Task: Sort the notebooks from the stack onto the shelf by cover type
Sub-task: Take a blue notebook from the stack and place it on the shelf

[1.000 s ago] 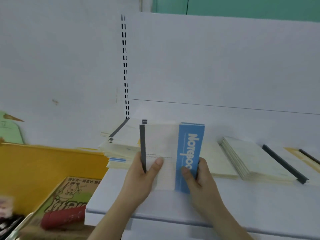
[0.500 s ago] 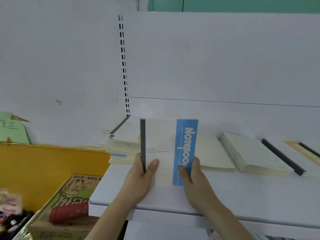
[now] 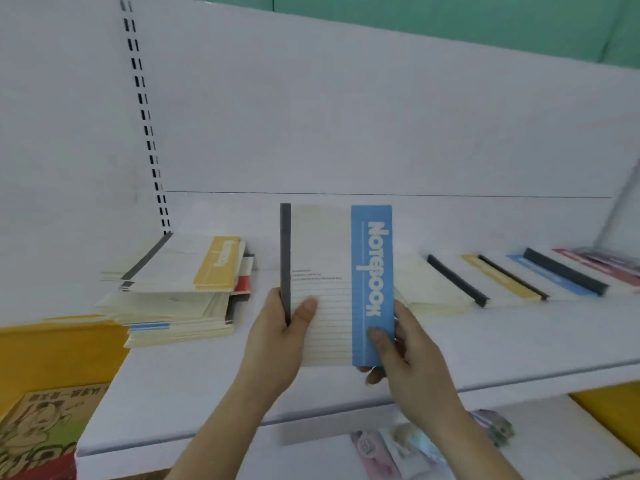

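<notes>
Now the blue-banded notebook (image 3: 337, 285) sits higher, upright above the shelf (image 3: 207, 382), further from the stack (image 3: 173, 292). Left hand (image 3: 277, 344) pinches its dark spine; right hand (image 3: 405, 351) grips the blue edge.

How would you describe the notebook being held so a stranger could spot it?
Look above the white shelf, between the messy stack and the laid-out row. Both hands hold it upright: a cream notebook with a dark spine and a blue "Notebook" band.

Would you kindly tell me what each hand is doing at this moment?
Left hand: holds the blue-striped notebook at its dark spine edge.
Right hand: holds the same notebook at its blue edge.
</notes>
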`<state>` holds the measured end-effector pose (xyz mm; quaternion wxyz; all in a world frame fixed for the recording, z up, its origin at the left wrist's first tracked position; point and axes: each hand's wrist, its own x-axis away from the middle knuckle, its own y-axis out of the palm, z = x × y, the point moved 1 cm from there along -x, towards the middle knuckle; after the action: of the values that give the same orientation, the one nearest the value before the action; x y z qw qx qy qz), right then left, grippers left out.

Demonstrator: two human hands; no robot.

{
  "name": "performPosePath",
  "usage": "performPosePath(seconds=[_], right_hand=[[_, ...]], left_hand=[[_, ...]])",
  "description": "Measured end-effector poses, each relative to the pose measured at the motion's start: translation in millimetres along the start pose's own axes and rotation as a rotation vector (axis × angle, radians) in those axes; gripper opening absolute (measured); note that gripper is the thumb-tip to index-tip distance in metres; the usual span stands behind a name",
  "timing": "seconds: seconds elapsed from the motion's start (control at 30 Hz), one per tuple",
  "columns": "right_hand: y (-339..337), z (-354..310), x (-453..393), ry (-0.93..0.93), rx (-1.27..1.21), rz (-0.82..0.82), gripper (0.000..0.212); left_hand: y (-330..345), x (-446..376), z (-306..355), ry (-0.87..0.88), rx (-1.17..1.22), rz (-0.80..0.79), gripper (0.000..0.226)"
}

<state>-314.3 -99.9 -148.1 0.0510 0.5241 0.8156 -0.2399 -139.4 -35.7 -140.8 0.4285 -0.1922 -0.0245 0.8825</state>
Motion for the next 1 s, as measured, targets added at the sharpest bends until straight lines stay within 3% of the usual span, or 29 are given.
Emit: performPosePath(seconds=[0.13, 0.3, 0.4, 0.67, 1.0], right_hand=[[-48, 11, 16, 0.036, 0.048, 0.157, 0.033], [-115, 29, 30, 0.099, 0.052, 0.305, 0.038], [-161, 43, 34, 0.121, 0.103, 0.351, 0.038], [-303, 83, 26, 0.173, 0.292, 0.334, 0.037], [-417, 143, -38, 0.110, 0.522, 0.251, 0.058]], left_hand=[[49, 5, 17, 0.049, -0.138, -0.133, 0.027], [116, 24, 37, 0.165, -0.255, -0.300, 0.100], [160, 35, 49, 0.272, -0.429, -0.385, 0.120], [292, 38, 91, 0.510, -0.703, -0.425, 0.117], [418, 6, 105, 0.502, -0.859, -0.352, 0.112]])
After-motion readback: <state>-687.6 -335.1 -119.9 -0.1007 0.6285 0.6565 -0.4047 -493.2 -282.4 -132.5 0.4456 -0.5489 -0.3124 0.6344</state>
